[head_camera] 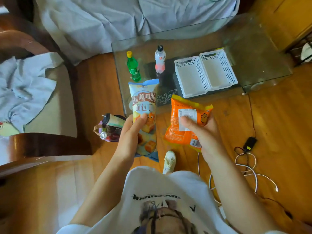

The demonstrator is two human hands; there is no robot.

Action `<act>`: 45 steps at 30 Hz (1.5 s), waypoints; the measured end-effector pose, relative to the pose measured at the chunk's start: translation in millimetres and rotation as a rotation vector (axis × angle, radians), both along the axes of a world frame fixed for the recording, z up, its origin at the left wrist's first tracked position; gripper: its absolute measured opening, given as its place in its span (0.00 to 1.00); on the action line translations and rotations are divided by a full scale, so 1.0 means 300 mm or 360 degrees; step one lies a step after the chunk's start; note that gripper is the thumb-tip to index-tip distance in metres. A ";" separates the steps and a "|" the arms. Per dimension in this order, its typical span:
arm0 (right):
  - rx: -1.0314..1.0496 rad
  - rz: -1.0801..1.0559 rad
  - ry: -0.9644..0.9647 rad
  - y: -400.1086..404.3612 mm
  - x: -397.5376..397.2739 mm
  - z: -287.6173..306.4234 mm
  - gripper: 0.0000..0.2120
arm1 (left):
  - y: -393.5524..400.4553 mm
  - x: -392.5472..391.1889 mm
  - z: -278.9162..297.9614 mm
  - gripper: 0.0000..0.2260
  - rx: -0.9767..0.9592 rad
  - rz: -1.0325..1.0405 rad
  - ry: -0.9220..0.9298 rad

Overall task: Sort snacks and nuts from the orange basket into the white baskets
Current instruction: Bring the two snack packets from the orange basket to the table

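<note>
A white printed T-shirt (pixel 162 200) is seen nearest, above a wooden floor (pixel 50 191) with loose white cables (pixel 249 169) to the right. A tall pale blue snack packet (pixel 144 115) is gripped upright in the left hand (pixel 130 137), fingers curled round its lower half. An orange snack packet (pixel 184 122) is held in the right hand (pixel 202 132), thumb pressed on its white label. Beyond the floor, a glass worktop (pixel 253 53) carries a green bottle (pixel 133 67), a white and pink bottle (pixel 159 59) and two white baskets (pixel 205 72) set side by side, touching. A bag of drinks (pixel 109 129) stands on the floor at left. Grey rumpled bedding (pixel 92 22) is seen farthest.
</note>
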State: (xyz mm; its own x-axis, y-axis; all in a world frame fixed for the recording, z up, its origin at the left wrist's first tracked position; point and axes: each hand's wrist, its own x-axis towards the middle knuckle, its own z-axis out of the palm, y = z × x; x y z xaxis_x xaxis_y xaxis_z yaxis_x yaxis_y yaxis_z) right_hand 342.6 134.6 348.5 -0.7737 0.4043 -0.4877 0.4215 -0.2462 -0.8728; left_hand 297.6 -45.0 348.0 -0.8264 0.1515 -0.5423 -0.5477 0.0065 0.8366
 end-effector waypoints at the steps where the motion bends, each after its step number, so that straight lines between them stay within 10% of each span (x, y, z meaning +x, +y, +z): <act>1: 0.0011 0.0021 -0.0029 0.026 -0.042 -0.004 0.29 | 0.024 -0.032 -0.001 0.17 -0.0012 0.0021 -0.0004; 15: -0.0007 0.0214 -0.0229 0.185 -0.638 -0.142 0.24 | 0.125 -0.536 -0.143 0.14 -0.0053 0.0260 -0.0129; 26: 0.0108 0.0334 -0.0648 0.239 -1.133 -0.596 0.23 | 0.190 -0.971 -0.665 0.03 -0.0350 -0.0085 -0.0533; 35: 0.0267 0.0534 -0.1011 0.281 -1.274 -1.096 0.27 | 0.237 -1.123 -1.148 0.15 -0.0671 -0.0189 -0.0896; 45: 0.0389 0.0726 -0.1252 0.311 -1.280 -1.265 0.29 | 0.264 -1.139 -1.266 0.17 -0.1047 -0.0384 -0.0905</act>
State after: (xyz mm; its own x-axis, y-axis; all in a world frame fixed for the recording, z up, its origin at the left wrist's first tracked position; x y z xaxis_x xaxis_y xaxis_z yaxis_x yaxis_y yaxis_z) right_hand -41.2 228.1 -31.1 -0.3672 0.3035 -0.8792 0.9224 0.2403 -0.3023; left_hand -44.0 34.1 -31.8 -0.3928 -0.1991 -0.8978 -0.7994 0.5565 0.2264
